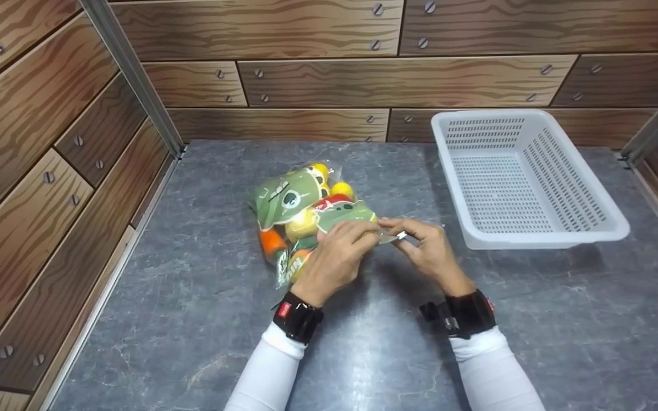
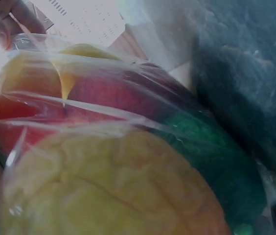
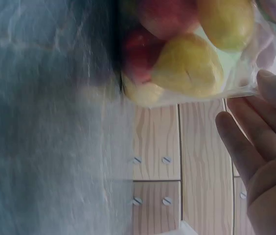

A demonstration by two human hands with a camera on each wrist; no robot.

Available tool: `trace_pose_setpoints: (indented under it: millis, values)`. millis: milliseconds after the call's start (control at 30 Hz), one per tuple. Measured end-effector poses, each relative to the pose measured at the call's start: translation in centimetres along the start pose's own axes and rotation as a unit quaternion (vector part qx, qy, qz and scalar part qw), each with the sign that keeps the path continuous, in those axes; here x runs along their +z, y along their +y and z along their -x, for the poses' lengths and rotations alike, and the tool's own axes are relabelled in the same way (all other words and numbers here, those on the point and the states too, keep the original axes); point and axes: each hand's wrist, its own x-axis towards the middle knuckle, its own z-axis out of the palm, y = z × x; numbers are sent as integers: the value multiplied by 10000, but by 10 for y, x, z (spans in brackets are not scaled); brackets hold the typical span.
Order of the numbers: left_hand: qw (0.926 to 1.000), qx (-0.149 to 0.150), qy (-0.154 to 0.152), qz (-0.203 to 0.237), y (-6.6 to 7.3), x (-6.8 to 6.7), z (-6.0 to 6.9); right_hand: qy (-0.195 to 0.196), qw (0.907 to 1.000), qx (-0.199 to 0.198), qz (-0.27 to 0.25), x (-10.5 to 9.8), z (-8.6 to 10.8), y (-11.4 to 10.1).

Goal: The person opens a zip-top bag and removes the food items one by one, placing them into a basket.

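Note:
A clear plastic bag (image 1: 292, 197) with green cartoon faces printed on it lies mid-table, full of colourful fruit and vegetable pieces. My left hand (image 1: 334, 257) holds the bag along its right end, fingers bent over the edge. With thumb and fingertips, my right hand (image 1: 429, 248) pinches that same end, where a strip of plastic stands out. Through the film, the left wrist view shows a large yellowish round piece (image 2: 108, 186) and a dark green one (image 2: 211, 161). A yellow pear-shaped piece (image 3: 187, 66) appears in the right wrist view, beside my right thumb.
A white perforated plastic basket (image 1: 540, 237) stands to the right of my hands on the grey marbled tabletop (image 1: 203, 331). Wood-patterned panels (image 1: 306, 83) wall the table at the back and on both sides, with metal posts (image 1: 140, 85) in the corners.

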Motion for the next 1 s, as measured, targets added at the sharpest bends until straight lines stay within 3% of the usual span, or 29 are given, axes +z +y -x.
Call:
trace_pose_setpoints:
  millis: [100,267,533,833,1000]
  values:
    - [9999,-62,-90,-9,0,4,0,-114,9999,60,78,-5,0,-1]
    - [9983,-307,-222,-438,-1,7,1,-335,9988,113,343,-15,1,-4]
    - [9949,-618,99,-790,-13,11,6,-580,9929,1,1040,-26,0,-14]
    - [9894,-704,569,-1134,-21,17,8,-1273,9845,154,1200,-30,-2,-28]
    - [9907,-830,429,-993,-17,18,7,-1463,9815,313,1197,-34,-2,-28]
